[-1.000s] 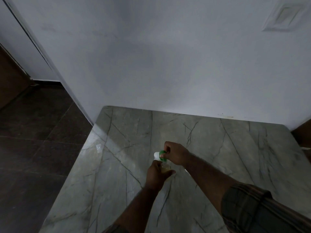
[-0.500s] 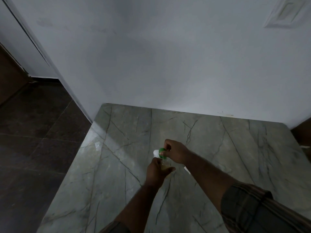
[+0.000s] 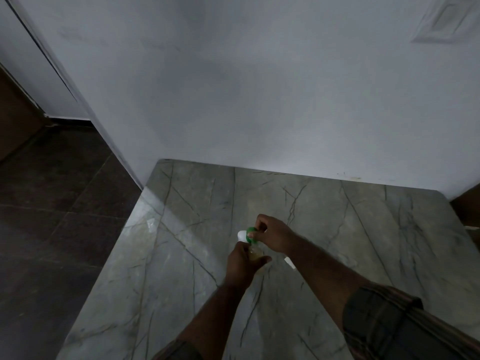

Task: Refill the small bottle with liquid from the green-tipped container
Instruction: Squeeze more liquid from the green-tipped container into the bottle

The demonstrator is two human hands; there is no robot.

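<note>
1. Lower centre of the frame, above a veined marble countertop: left hand wrapped around a small clear bottle of yellowish liquid, fingers closed on its body.
2. Just above: right hand pinching a white container with green tip, tip down at the bottle's mouth.
3. Likely light, smooth and slippery if wet; best gripped mid-body, squeezed gently.
4. Small white object beside the right forearm, possibly a cap.

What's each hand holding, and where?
Left hand wraps the small bottle round its body. Right hand pinches the container at its green tip.
</note>
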